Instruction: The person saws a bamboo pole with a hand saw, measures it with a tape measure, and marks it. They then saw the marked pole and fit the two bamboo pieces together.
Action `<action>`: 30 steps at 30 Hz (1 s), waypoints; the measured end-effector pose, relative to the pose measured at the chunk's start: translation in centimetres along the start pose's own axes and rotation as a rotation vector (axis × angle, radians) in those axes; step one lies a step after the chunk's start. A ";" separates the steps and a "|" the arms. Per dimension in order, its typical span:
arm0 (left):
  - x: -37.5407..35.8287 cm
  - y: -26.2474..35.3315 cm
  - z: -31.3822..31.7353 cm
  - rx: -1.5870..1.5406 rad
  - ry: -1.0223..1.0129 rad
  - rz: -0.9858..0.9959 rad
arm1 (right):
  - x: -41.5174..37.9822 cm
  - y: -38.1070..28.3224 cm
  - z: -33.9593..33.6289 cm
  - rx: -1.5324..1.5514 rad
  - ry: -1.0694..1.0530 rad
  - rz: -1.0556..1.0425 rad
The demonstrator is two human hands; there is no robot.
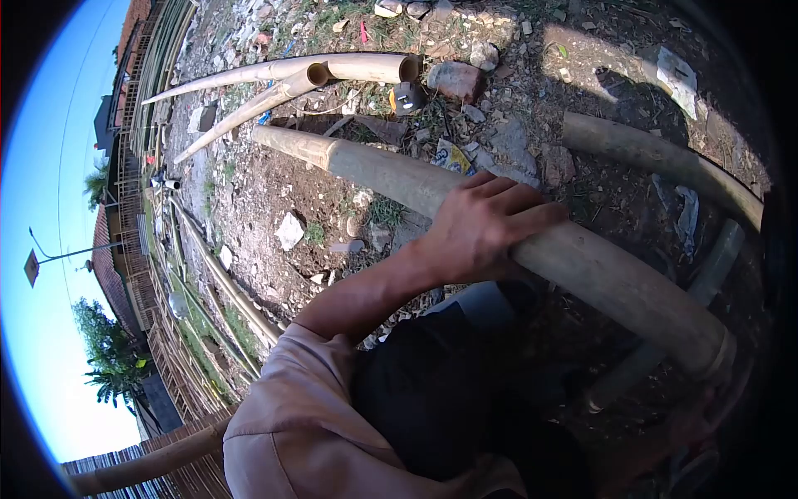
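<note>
A thick bamboo pole (pixel 391 175) runs slantwise from the upper middle to the lower right. My left hand (pixel 495 223) is closed over the top of this pole, fingers wrapped across its far side. Low on the right, in deep shadow near the pole's thick end, a blurred reddish shape appears to be my right hand (pixel 706 420); its fingers cannot be made out. Beyond the pole, a black and yellow tape measure (pixel 407 98) lies on the ground beside the open ends of two paler bamboo poles (pixel 366 68).
A brick (pixel 457 81) and stones lie on the rubble-strewn ground. Another bamboo piece (pixel 657 151) rests at the right, and a thinner length (pixel 715 262) passes beneath the held pole. Long bamboo poles (pixel 218 270) and a bamboo fence (pixel 158 349) stretch along the left.
</note>
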State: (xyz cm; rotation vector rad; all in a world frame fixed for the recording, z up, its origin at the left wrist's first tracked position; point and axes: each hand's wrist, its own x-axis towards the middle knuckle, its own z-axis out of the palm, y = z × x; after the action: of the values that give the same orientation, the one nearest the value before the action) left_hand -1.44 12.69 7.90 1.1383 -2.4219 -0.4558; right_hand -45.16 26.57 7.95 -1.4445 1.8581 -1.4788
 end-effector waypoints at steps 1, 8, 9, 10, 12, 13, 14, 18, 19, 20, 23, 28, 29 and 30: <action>0.5 -0.5 -1.0 0.001 0.004 0.001 | -0.1 0.3 -0.1 0.101 -0.043 -0.078; 2.3 -1.9 -1.9 -0.297 -0.380 -0.004 | -3.6 0.4 1.0 0.154 -0.087 0.125; 2.2 -1.9 -1.8 -0.263 -0.371 -0.012 | -3.7 0.6 0.9 0.149 -0.084 0.128; 2.2 -1.8 -1.6 -0.228 -0.360 -0.021 | -3.7 1.0 0.7 0.120 -0.085 0.142; 1.7 -1.7 -0.8 -0.180 -0.295 0.000 | -3.7 1.1 1.1 0.064 -0.026 0.168; 1.4 -1.7 -0.3 -0.127 -0.229 0.018 | -3.7 1.2 1.1 0.062 -0.030 0.167; 0.9 -1.6 0.4 -0.128 -0.226 0.014 | -3.7 1.3 1.2 -0.048 -0.013 0.211; -0.9 -1.2 3.1 0.068 -0.025 0.004 | -3.3 0.8 3.0 -0.228 0.058 0.323; -1.4 -1.1 3.6 0.142 0.044 0.007 | -3.6 1.2 3.2 -0.227 0.054 0.323; -1.8 -1.1 4.1 0.143 0.043 0.005 | -4.0 1.8 3.2 -0.164 0.047 0.323; -3.0 -1.0 5.0 0.199 0.213 0.016 | -4.7 2.5 3.1 -0.020 0.004 0.320; -4.4 -0.8 5.7 0.251 0.248 -0.009 | -5.3 3.3 2.8 0.033 -0.047 0.280; -4.7 -0.8 6.0 0.250 0.248 -0.009 | -5.2 3.2 2.9 0.026 -0.059 0.263; -4.9 -0.8 6.3 0.264 0.263 -0.004 | -5.0 3.1 3.1 0.021 -0.072 0.247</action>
State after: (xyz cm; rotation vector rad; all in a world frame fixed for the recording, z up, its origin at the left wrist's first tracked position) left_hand -1.30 16.77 1.01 1.2237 -2.2919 0.0168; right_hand -42.18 29.13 2.55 -1.1929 1.8931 -1.3068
